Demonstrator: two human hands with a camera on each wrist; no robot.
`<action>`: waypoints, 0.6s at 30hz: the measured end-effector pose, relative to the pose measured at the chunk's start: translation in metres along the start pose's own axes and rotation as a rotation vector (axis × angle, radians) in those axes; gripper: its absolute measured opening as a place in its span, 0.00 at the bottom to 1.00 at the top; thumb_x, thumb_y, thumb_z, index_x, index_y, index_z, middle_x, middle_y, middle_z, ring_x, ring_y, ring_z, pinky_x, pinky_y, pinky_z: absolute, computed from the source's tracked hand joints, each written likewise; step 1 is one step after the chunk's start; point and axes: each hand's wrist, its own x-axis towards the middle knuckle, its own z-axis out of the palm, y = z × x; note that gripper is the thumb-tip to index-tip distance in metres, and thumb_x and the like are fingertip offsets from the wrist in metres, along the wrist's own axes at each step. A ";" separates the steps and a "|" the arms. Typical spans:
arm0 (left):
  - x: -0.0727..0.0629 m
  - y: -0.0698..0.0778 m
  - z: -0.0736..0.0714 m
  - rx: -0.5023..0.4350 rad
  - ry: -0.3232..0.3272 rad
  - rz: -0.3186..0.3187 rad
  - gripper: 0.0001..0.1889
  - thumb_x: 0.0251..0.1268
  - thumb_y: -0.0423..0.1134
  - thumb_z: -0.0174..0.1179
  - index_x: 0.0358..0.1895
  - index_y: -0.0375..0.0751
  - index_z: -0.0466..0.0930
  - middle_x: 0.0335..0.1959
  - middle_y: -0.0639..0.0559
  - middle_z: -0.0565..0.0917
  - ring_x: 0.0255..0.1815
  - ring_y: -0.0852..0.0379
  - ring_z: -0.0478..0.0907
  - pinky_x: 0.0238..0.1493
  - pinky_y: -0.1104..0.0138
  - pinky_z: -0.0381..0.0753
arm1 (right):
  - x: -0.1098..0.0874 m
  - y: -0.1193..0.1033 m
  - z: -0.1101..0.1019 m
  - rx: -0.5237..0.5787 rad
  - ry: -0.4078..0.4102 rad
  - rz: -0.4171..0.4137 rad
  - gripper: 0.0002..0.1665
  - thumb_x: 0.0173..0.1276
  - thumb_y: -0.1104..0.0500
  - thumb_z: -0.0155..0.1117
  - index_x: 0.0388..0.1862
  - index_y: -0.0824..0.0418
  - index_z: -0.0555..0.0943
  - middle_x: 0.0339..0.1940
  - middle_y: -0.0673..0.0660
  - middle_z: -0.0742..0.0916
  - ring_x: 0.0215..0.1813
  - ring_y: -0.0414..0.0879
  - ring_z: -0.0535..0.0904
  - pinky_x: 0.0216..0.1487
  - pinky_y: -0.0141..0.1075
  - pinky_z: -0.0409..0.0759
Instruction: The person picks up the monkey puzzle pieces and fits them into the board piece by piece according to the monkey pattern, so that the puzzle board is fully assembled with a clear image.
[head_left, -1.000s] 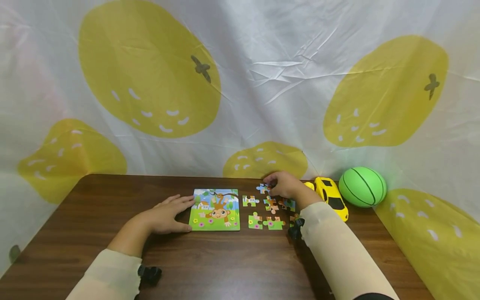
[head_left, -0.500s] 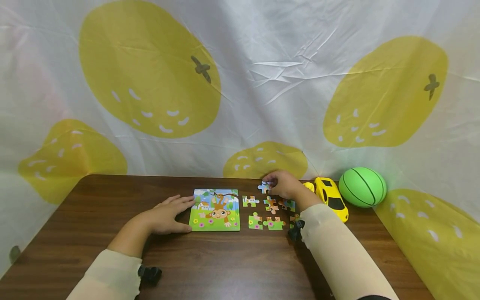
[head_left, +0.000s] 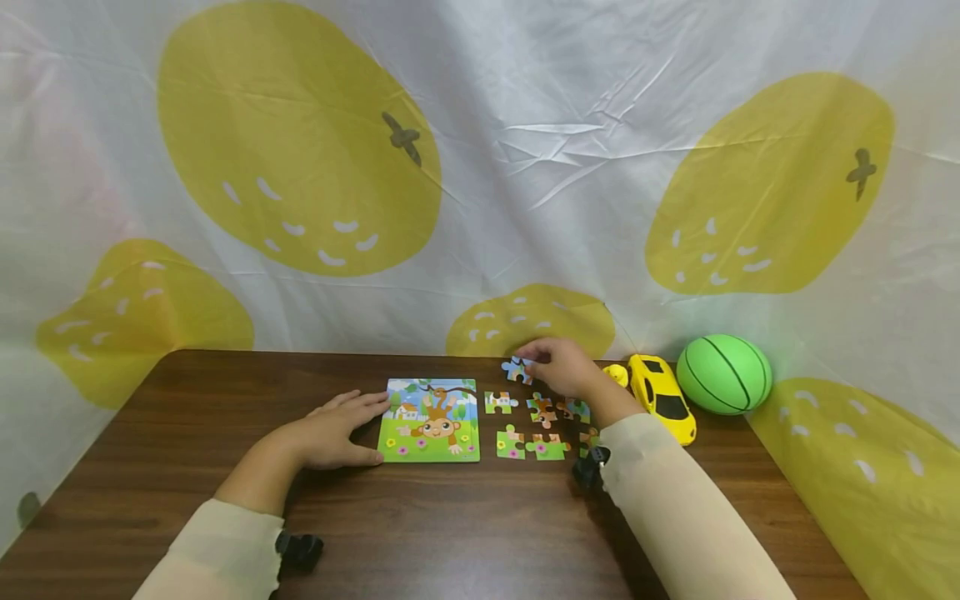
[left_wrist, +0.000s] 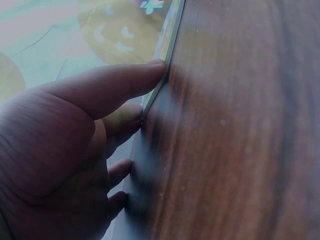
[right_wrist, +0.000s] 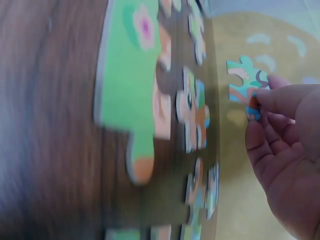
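Brown bench (head_left: 435, 525) below, we are pinching a puzzle piece (head_left: 515, 369) in our right hand (head_left: 561, 367); our left hand (head_left: 333, 433), fingers (head_left: 369, 401) outstretched, is touching the picture board (head_left: 429, 423).

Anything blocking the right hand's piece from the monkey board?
Nothing visible on the direct line from the held piece in the right hand to the monkey board. Closest to it: the house piece, flat on the table just right of the board. The left hand is at the board's left edge, off that line.
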 end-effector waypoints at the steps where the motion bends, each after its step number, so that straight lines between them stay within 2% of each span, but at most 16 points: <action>1: 0.000 0.000 0.000 0.001 0.000 0.000 0.48 0.67 0.62 0.70 0.86 0.49 0.61 0.89 0.50 0.58 0.90 0.30 0.46 0.81 0.25 0.49 | 0.000 -0.003 0.001 0.008 0.002 -0.007 0.18 0.80 0.55 0.65 0.65 0.54 0.87 0.57 0.57 0.90 0.55 0.51 0.86 0.55 0.46 0.85; 5: 0.000 0.001 0.000 0.000 -0.002 0.002 0.48 0.67 0.62 0.70 0.86 0.49 0.61 0.89 0.50 0.58 0.90 0.30 0.46 0.81 0.25 0.49 | -0.001 -0.012 0.009 0.023 0.001 -0.029 0.17 0.80 0.55 0.66 0.64 0.51 0.88 0.54 0.55 0.90 0.49 0.47 0.85 0.47 0.40 0.84; 8: 0.000 0.002 -0.001 -0.004 -0.005 0.003 0.48 0.67 0.62 0.70 0.86 0.49 0.61 0.89 0.50 0.58 0.90 0.30 0.45 0.81 0.24 0.48 | 0.000 -0.020 0.015 0.047 -0.005 -0.052 0.16 0.80 0.56 0.66 0.63 0.52 0.88 0.53 0.55 0.91 0.48 0.47 0.85 0.47 0.40 0.84; 13: 0.002 0.002 0.000 -0.001 -0.012 0.001 0.48 0.68 0.62 0.70 0.86 0.49 0.60 0.90 0.50 0.57 0.90 0.31 0.45 0.81 0.24 0.48 | 0.001 -0.033 0.026 0.091 -0.020 -0.077 0.16 0.79 0.56 0.67 0.62 0.51 0.89 0.54 0.55 0.91 0.52 0.46 0.86 0.52 0.41 0.85; 18: 0.003 0.001 -0.001 0.005 -0.009 0.002 0.49 0.67 0.62 0.69 0.86 0.49 0.60 0.90 0.50 0.57 0.90 0.31 0.45 0.81 0.25 0.48 | 0.005 -0.043 0.036 0.165 -0.062 -0.061 0.16 0.80 0.56 0.67 0.63 0.50 0.88 0.51 0.53 0.91 0.48 0.45 0.86 0.44 0.38 0.85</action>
